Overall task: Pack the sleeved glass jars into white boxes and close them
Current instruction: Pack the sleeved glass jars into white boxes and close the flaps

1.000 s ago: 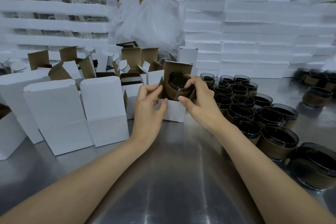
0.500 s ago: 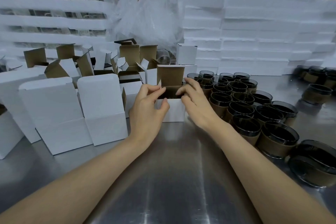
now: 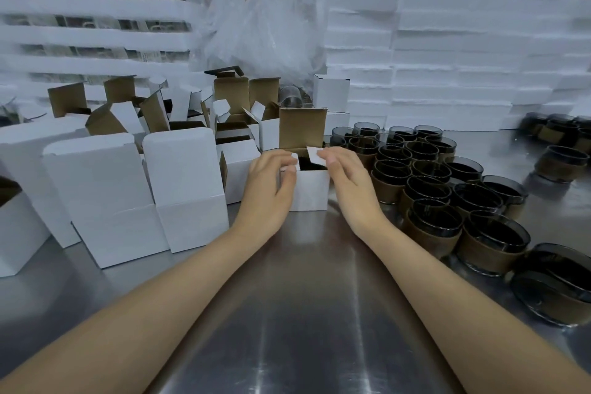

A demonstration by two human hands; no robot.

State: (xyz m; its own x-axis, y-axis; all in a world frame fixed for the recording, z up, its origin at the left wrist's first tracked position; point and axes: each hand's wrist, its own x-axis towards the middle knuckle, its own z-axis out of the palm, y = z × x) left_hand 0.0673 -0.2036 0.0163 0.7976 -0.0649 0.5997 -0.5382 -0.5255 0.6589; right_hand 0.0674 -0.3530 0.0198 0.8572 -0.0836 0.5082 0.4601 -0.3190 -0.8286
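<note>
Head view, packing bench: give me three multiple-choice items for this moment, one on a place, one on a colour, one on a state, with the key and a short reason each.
1. Where do the unpacked jars stand relative to the box being worked on?
A. To its right
B. To its left
C. Stacked on top of it

2. What colour are the sleeves around the jars?
A. Red
B. Brown
C. Blue

3. What state is that box in?
A. Fully closed
B. Crushed flat
C. Rear lid upright, side flaps being folded in

Key: 1 A, the jars cluster on the table right of the box. 2 B, each jar wears a brown band. 3 C, the lid stands up while the left hand and right hand hold the small side flaps over the opening.
</note>
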